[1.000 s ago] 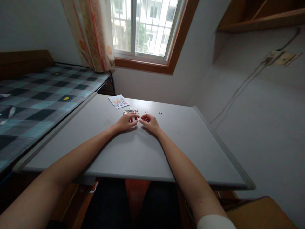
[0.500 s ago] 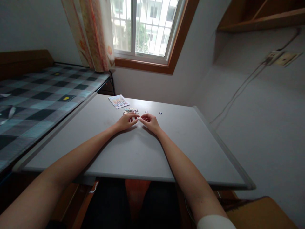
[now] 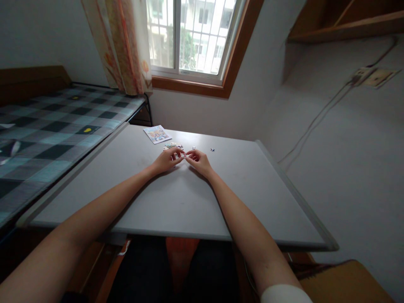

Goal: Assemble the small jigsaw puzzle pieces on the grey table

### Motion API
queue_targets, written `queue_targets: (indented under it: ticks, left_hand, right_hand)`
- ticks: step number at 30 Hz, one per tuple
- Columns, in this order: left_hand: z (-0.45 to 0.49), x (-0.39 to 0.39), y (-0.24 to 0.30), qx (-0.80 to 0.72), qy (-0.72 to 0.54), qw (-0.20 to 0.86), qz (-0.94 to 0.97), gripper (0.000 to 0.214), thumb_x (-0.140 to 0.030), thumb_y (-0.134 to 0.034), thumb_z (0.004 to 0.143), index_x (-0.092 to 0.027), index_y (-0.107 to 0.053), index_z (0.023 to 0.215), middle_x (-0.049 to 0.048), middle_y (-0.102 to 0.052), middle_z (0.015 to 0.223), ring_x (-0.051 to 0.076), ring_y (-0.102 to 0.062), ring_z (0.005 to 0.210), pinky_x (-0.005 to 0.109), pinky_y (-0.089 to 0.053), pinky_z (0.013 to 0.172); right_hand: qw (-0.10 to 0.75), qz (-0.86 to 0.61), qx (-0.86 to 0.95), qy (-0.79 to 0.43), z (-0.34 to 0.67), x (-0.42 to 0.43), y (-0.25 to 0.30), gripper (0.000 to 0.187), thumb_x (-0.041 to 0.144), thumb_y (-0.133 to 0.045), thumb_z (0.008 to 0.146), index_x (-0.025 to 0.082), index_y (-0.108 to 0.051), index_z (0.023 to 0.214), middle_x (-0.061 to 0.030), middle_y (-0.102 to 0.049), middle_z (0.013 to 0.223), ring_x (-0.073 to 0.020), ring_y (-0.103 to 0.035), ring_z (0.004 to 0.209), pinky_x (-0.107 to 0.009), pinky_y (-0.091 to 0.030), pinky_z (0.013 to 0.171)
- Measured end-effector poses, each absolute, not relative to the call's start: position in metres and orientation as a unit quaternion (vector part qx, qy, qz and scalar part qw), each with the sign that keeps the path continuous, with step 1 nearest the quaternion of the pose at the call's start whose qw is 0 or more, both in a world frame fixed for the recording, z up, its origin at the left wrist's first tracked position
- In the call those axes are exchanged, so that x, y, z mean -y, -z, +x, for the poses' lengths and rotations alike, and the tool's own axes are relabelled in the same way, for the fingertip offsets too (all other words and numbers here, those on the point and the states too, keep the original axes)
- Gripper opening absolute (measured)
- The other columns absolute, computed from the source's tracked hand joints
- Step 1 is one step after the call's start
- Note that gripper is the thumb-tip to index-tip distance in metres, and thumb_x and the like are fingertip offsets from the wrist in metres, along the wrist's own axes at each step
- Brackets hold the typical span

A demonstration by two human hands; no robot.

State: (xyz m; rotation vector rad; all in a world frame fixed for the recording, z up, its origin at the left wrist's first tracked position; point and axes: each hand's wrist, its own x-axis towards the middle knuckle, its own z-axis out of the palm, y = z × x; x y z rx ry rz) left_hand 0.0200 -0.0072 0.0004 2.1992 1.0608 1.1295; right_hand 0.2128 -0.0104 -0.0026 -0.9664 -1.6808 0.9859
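Over the far middle of the grey table [image 3: 189, 206], my left hand [image 3: 168, 160] and my right hand [image 3: 199, 161] meet fingertip to fingertip. Both pinch small jigsaw puzzle pieces [image 3: 184, 155] between thumb and fingers; the fingers partly cover them, and I cannot tell whether the pieces are joined. Just behind my left hand lies a small pile of loose puzzle pieces [image 3: 173, 145]. One single piece [image 3: 193, 147] lies behind my right hand, and another piece [image 3: 212, 150] sits farther right. A colourful picture card [image 3: 157, 134] rests flat beyond the pile.
A bed with a checked cover [image 3: 63, 126] runs along the table's left side. Behind the table are a window [image 3: 195, 38] and a curtain [image 3: 126, 50]. A cable [image 3: 312, 124] hangs down the right wall from a socket. A brown seat [image 3: 347, 282] stands at lower right.
The pieces between my fingertips have turned slightly, with a pinkish tint showing now. My hands and arms have otherwise hardly moved.
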Motion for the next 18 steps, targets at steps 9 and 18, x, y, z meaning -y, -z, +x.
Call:
queue_targets:
  ticks: [9, 18]
  left_hand:
    - [0.0203, 0.0087, -0.0023, -0.395, -0.409, 0.218, 0.793, 0.025, -0.033, -0.064, 0.082, -0.016, -0.065, 0.100, 0.0027, -0.065, 0.082, 0.008, -0.056, 0.058, 0.020, -0.046, 0.053]
    - [0.0197, 0.0084, -0.0018, -0.392, -0.414, 0.205, 0.796, 0.023, -0.033, -0.064, 0.082, -0.016, -0.065, 0.098, 0.0026, -0.065, 0.083, 0.008, -0.055, 0.058, 0.020, -0.046, 0.053]
  right_hand:
    - [0.461, -0.402, 0.688, -0.391, 0.2130, 0.0110, 0.0026, 0.029, 0.040, -0.068, 0.073, 0.018, -0.064, 0.092, 0.0014, -0.058, 0.070, -0.0106, -0.052, 0.061, -0.025, -0.043, 0.058]
    - [0.462, -0.393, 0.690, -0.395, 0.2132, 0.0102, 0.0029, 0.028, 0.035, -0.067, 0.073, 0.017, -0.065, 0.093, 0.0015, -0.058, 0.070, -0.0105, -0.051, 0.061, -0.025, -0.044, 0.060]
